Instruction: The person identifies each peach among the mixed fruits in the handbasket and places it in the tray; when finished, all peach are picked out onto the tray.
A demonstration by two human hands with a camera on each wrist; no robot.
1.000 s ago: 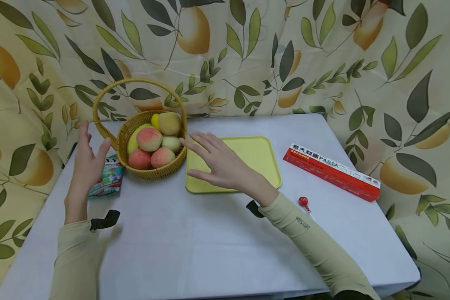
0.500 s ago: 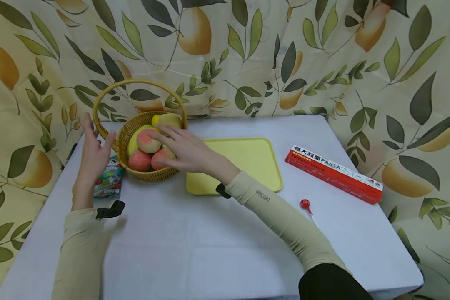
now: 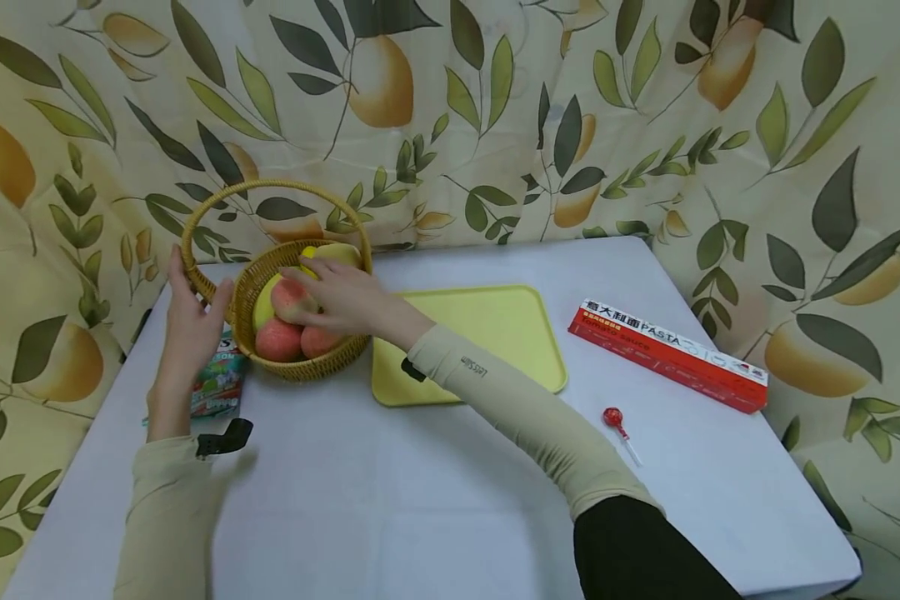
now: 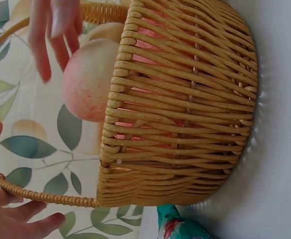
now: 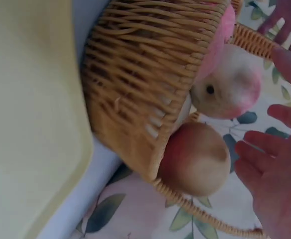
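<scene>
R hand (image 3: 345, 300) reaches over the wicker basket (image 3: 307, 372), fingers loosely spread, thumb apart, just beside the upper peach (image 3: 292, 301); can't tell if any fingertip touches it. Nothing pinched. That peach sits on top of the pile, well above the rim in the L wrist view. Two redder peaches, L one (image 3: 278, 340) and R one (image 3: 318, 342), lie side by side below it, w/ a yellow-green fruit (image 3: 263, 307) at the L and a pale brownish fruit (image 3: 341, 253) at the back.

L hand (image 3: 191, 337) is upright by the L foot of the handle (image 3: 277, 185), fingers spread, thumb apart; handle runs btwn thumb & fingers in the L wrist view, contact unclear. Snack bag (image 3: 221, 379) lies flat behind that hand, next to the basket, partly hidden.

Yellow tray (image 3: 495, 317) is just R of the basket, R forearm crossing above it. Farther R on the white-clothed surface (image 3: 322, 500): red/white pasta box (image 3: 667, 354), set at an angle, & a red lollipop (image 3: 612, 417) nearer the person.
</scene>
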